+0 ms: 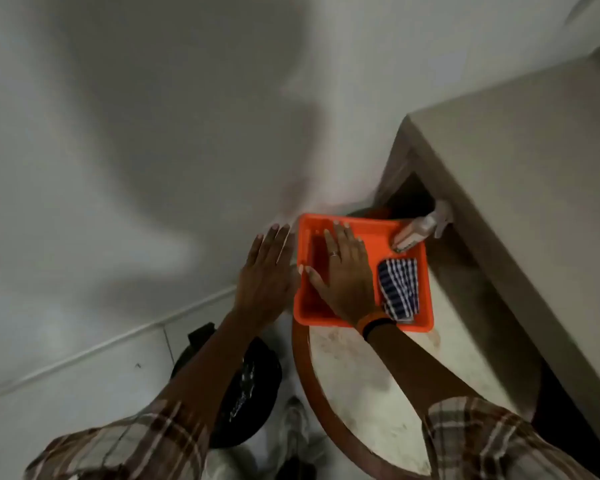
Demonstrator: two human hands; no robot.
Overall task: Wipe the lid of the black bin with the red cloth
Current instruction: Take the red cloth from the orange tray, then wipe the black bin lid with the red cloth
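Observation:
The red cloth [314,252] lies flat in the left part of an orange tray [368,227]. My right hand [347,271] rests on it, palm down with fingers spread, covering most of it. My left hand [267,276] hovers open just outside the tray's left edge, holding nothing. The black bin [257,375] stands on the floor to the left of the table, below my left forearm, which hides much of it. Something shiny shows on its top; whether its lid is closed I cannot tell.
The tray sits at the far edge of a round, wood-rimmed table [361,382]. In the tray are also a blue-and-white checked cloth [399,289] and a spray bottle [417,231]. A beige counter [534,202] rises at the right, a white wall behind.

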